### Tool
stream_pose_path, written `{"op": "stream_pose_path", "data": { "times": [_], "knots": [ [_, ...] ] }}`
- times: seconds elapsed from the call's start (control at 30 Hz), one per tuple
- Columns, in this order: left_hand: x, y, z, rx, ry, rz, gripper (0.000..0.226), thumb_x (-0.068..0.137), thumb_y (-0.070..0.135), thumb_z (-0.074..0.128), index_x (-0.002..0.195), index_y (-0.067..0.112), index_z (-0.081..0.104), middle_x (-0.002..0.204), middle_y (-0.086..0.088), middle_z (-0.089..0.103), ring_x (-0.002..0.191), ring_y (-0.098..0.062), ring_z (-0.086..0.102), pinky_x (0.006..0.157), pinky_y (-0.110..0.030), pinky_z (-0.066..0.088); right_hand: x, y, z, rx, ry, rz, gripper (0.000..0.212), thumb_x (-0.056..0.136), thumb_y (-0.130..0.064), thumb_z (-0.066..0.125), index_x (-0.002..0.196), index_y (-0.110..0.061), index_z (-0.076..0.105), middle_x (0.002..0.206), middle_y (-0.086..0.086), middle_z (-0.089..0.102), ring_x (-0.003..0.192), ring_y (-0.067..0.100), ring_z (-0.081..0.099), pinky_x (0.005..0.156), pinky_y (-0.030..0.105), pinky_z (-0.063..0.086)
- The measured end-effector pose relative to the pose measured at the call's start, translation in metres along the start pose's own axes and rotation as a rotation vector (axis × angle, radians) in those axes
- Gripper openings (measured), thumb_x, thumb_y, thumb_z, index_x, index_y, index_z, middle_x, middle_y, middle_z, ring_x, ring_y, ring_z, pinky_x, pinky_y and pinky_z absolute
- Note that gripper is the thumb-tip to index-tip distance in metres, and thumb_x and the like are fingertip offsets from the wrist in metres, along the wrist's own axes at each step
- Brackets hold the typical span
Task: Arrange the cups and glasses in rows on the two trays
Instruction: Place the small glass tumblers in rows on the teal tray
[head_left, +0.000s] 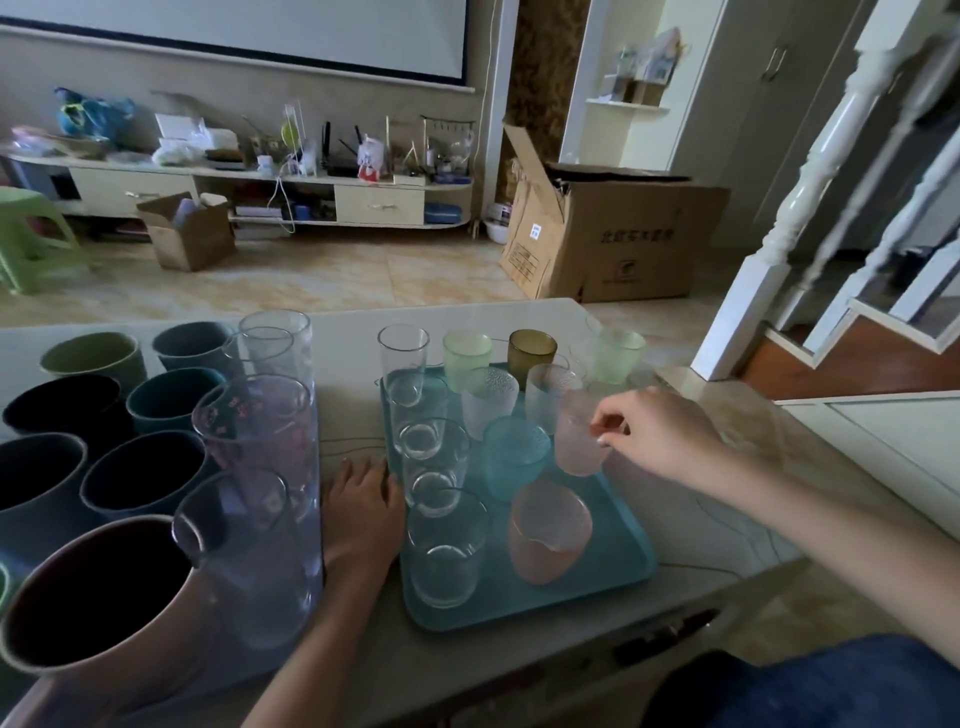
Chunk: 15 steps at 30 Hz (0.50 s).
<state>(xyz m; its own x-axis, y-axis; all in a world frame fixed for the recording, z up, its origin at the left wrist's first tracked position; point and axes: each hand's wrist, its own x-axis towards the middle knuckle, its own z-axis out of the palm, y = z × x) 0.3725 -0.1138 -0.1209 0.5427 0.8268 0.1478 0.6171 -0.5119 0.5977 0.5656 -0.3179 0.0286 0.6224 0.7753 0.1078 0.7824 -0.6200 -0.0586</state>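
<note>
Teal tray (618, 566) is sitting on the table (691, 525), carrying clear glasses (447, 551) in a near-left column and coloured ones beside them. Right hand (660, 431) is pinching the rim of a pink frosted glass (576, 441) standing on the tray's right side. Left hand (363, 514) is lying flat, fingers straight, on the table touching the tray's left edge (holding nothing). Dark cups (140, 473) and tall glasses (260, 431) are standing in rows at left.

frosted pink glass (576, 441), glossy teal tray (618, 561)
</note>
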Motion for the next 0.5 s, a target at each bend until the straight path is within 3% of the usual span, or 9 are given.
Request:
{"op": "stream_pose_path", "data": {
  "times": [0.1, 0.23, 0.4, 0.5],
  "knots": [
    [0.000, 0.000, 0.000, -0.032, 0.004, -0.011, 0.054, 0.082, 0.035, 0.022, 0.099, 0.007, 0.065, 0.110, -0.016, 0.066, 0.116, -0.036, 0.050, 0.099, -0.045, 0.039, 0.001, -0.002, 0.008, -0.046, -0.056, -0.035, 0.012, 0.086, -0.029, 0.065, 0.096, -0.032, 0.069, 0.100, -0.014, 0.070, 0.094, 0.012, 0.063, 0.070, 0.025, 0.045],
    [-0.001, 0.002, -0.002, -0.034, -0.003, -0.016, 0.050, 0.083, 0.031, 0.027, 0.105, 0.006, 0.064, 0.116, -0.016, 0.064, 0.121, -0.036, 0.047, 0.103, -0.045, 0.037, 0.006, 0.000, 0.019, -0.087, -0.147, -0.043, 0.011, 0.083, -0.028, 0.066, 0.092, -0.033, 0.069, 0.099, -0.014, 0.069, 0.097, 0.013, 0.063, 0.075, 0.027, 0.050],
    [-0.004, 0.006, -0.004, -0.019, 0.025, -0.004, 0.050, 0.082, 0.029, 0.030, 0.109, 0.004, 0.063, 0.121, -0.017, 0.062, 0.124, -0.035, 0.046, 0.104, -0.044, 0.034, 0.009, 0.005, 0.019, -0.073, -0.204, -0.025, 0.013, 0.081, -0.026, 0.066, 0.093, -0.033, 0.067, 0.099, -0.014, 0.067, 0.100, 0.012, 0.059, 0.072, 0.025, 0.040],
    [-0.005, 0.006, -0.005, -0.016, 0.023, 0.012, 0.051, 0.082, 0.029, 0.029, 0.111, 0.003, 0.063, 0.122, -0.018, 0.061, 0.125, -0.035, 0.045, 0.105, -0.043, 0.033, 0.011, 0.015, 0.003, 0.104, -0.316, -0.032, 0.024, 0.078, -0.022, 0.073, 0.097, -0.035, 0.067, 0.102, -0.014, 0.067, 0.094, 0.013, 0.065, 0.073, 0.031, 0.053]
  ]
}}
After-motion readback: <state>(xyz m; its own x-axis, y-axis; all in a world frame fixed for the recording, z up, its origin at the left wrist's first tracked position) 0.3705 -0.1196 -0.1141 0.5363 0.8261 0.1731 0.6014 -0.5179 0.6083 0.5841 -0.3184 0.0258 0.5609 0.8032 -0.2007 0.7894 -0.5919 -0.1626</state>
